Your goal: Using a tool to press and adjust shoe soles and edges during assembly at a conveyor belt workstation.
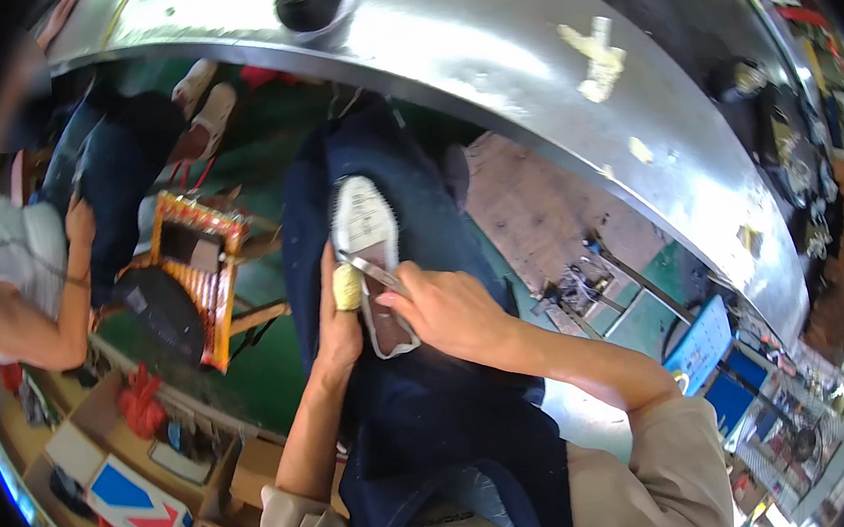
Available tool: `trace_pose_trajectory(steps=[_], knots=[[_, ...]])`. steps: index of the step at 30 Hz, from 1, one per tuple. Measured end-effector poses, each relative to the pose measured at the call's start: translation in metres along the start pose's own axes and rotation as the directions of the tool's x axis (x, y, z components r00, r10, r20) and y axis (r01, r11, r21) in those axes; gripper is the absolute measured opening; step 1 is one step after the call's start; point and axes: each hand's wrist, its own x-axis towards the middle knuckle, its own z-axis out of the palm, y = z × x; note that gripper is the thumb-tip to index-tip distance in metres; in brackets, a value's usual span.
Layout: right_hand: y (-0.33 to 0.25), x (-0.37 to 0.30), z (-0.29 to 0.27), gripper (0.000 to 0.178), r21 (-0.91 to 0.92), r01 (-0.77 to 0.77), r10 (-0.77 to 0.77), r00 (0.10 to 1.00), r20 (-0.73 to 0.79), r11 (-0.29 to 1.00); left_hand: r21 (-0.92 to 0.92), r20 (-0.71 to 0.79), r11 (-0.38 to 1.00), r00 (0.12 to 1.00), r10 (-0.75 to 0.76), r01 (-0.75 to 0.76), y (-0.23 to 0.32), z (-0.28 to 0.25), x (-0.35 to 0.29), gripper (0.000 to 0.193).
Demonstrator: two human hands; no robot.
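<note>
A shoe upper on its last (366, 216) lies bottom up along my lap, over a dark blue apron (443, 392). Its underside is white toward the toe and brown toward the heel, with a pleated dark edge round the toe. My left hand (340, 321) grips the shoe along its left side; yellow wrapping covers the thumb. In my right hand (451, 311) is a slim metal hand tool (380, 274), its tip at the left edge of the shoe by my left thumb. What kind of tool it is cannot be made out.
A curved metal bench (443, 46) runs ahead, bearing another shoe (314, 2) and pale scraps (597, 57). At left sits a co-worker (30, 258) near an orange slatted stool (207, 302). Cardboard boxes (142, 509) stand lower left, a wire basket (790, 452) lower right.
</note>
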Motion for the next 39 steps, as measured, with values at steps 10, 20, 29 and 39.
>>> trace_pose_trajectory(steps=[10, 20, 29, 39], knots=[[0.004, -0.026, -0.056, 0.030, -0.192, 0.185, -0.105, 0.925, 0.365, 0.964, 0.439, 0.114, 0.896, 0.985, -0.128, 0.066, 0.065, 0.022, 0.009, 0.055], [0.014, -0.034, -0.071, 0.036, 0.057, -0.073, 0.031, 0.843, 0.536, 0.996, 0.280, 0.208, 0.943, 0.970, 0.124, -0.181, 0.032, 0.018, -0.023, 0.087], [0.011, -0.012, -0.045, 0.022, -0.245, 0.288, -0.263, 0.956, 0.131, 0.926, 0.383, 0.320, 0.906, 0.946, 0.051, -0.179, 0.029, 0.021, -0.007, 0.128], [0.016, -0.006, -0.049, 0.032, -0.238, 0.122, -0.035, 0.939, 0.341, 0.964, 0.409, 0.224, 0.892, 0.968, 0.109, -0.195, 0.026, 0.025, -0.006, 0.131]])
